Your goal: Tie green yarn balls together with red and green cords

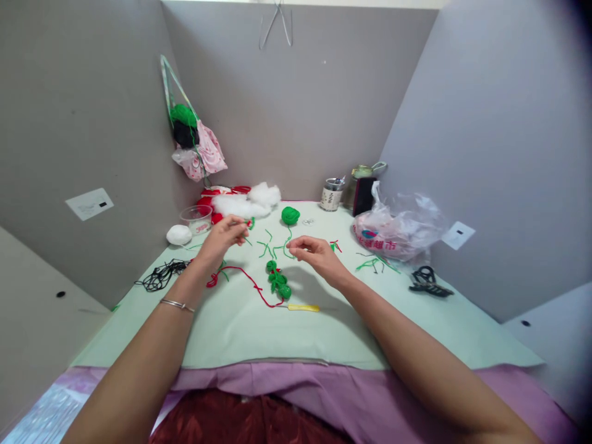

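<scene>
My left hand (225, 237) hovers over the pale green mat (259, 333), fingers pinched on something small and green that I cannot make out. My right hand (314, 251) is pinched too, on the end of a thin green yarn strand (285, 243) that leads back to a green yarn ball (290, 215). Between and below my hands lies a small green crocheted piece (278, 282). A red yarn strand (245, 279) trails from it to the left. A yellow-handled crochet hook (303, 307) lies just in front of the piece. Cut green yarn scraps (267, 246) lie near my fingers.
White stuffing (247, 202), a clear cup (196, 217) and a white ball (179, 235) sit back left. Black yarn (161, 275) lies at the left edge. A plastic bag (398, 229), a tin (332, 194) and a black clip (428, 280) are on the right. A fabric pouch (197, 145) hangs in the corner.
</scene>
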`<state>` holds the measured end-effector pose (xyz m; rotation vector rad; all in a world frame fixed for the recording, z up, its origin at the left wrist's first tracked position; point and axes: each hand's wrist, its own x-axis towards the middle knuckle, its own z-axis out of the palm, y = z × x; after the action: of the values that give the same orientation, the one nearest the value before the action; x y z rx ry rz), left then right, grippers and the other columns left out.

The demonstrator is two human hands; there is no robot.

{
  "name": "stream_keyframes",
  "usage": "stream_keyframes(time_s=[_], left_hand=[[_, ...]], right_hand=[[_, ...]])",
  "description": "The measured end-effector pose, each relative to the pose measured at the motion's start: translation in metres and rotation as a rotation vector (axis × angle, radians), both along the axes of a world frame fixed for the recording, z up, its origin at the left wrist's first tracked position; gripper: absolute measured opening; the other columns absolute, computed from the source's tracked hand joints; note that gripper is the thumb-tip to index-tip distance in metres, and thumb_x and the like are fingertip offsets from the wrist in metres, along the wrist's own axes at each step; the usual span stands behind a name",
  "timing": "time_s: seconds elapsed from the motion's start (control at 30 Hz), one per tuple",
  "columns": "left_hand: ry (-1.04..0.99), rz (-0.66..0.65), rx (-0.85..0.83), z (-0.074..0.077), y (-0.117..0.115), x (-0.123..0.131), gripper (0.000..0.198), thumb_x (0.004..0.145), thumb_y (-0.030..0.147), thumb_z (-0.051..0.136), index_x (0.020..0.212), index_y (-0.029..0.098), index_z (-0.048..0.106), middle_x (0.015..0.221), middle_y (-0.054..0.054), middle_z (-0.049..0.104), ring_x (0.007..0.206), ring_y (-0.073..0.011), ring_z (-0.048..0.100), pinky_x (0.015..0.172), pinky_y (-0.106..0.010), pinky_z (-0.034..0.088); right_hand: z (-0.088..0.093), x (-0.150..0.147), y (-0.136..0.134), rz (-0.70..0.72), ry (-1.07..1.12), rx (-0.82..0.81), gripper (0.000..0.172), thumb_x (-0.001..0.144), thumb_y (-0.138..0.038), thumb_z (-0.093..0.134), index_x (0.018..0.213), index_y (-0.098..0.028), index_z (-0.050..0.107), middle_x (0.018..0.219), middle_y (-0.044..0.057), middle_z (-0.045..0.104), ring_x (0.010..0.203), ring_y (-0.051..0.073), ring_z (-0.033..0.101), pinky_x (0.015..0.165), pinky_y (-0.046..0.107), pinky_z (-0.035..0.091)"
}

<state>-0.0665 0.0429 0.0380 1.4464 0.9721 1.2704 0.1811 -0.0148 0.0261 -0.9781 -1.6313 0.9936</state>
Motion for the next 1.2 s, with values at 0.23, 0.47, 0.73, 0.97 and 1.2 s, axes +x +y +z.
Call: stream_keyframes(time_s=[0.23, 0.47, 0.73, 0.97, 1.2], left_hand=[[0.149, -0.397, 0.036, -0.001, -0.030, 0.062, 0.023, 0.078, 0.035, 0.066, 0.085, 0.016, 0.056, 0.069, 0.002, 0.058, 0.059, -0.0091, 0.050, 0.058, -0.023, 0.040], [0.258, -0.495, -0.029, -0.010, -0.034, 0.055, 0.029, 0.081, 0.041, 0.063, 0.093, 0.014, 0.065, 0.068, 0.002, 0.054, 0.063, -0.0100, 0.049, 0.061, -0.023, 0.038], [-0.012, -0.473, -0.154, -0.014, -0.032, 0.043, 0.030, 0.081, 0.043, 0.067, 0.092, 0.015, 0.071, 0.072, 0.000, 0.056, 0.064, -0.0095, 0.049, 0.066, -0.024, 0.041], [-0.275, -0.336, -0.159, -0.022, -0.029, 0.050, 0.027, 0.076, 0.040, 0.075, 0.085, 0.015, 0.072, 0.106, -0.007, 0.066, 0.072, -0.0074, 0.052, 0.074, -0.023, 0.046], [-0.308, -0.389, -0.181, -0.025, -0.031, 0.053, 0.031, 0.083, 0.045, 0.068, 0.096, 0.016, 0.071, 0.094, -0.006, 0.067, 0.075, -0.0100, 0.060, 0.075, -0.024, 0.050]], right_hand=[[0.003, -0.003, -0.003, 0.071, 0.196, -0.105, 0.023, 0.074, -0.040, 0.075, 0.080, -0.018, 0.068, 0.089, 0.004, 0.069, 0.076, 0.014, 0.061, 0.076, 0.032, 0.050], [0.000, 0.008, 0.009, -0.108, 0.190, -0.117, 0.029, 0.069, -0.043, 0.077, 0.077, -0.017, 0.068, 0.070, 0.002, 0.066, 0.070, 0.014, 0.059, 0.071, 0.030, 0.048], [-0.007, 0.003, 0.009, -0.027, 0.212, -0.182, 0.029, 0.070, -0.042, 0.076, 0.078, -0.016, 0.068, 0.072, 0.002, 0.067, 0.067, 0.012, 0.057, 0.070, 0.027, 0.047], [-0.008, -0.004, 0.005, 0.042, 0.167, -0.210, 0.029, 0.070, -0.042, 0.076, 0.077, -0.016, 0.067, 0.075, 0.002, 0.066, 0.070, 0.013, 0.057, 0.071, 0.028, 0.047], [-0.001, 0.002, 0.005, -0.086, 0.231, -0.147, 0.024, 0.071, -0.038, 0.076, 0.079, -0.017, 0.068, 0.067, -0.003, 0.057, 0.059, 0.008, 0.048, 0.061, 0.025, 0.042]])
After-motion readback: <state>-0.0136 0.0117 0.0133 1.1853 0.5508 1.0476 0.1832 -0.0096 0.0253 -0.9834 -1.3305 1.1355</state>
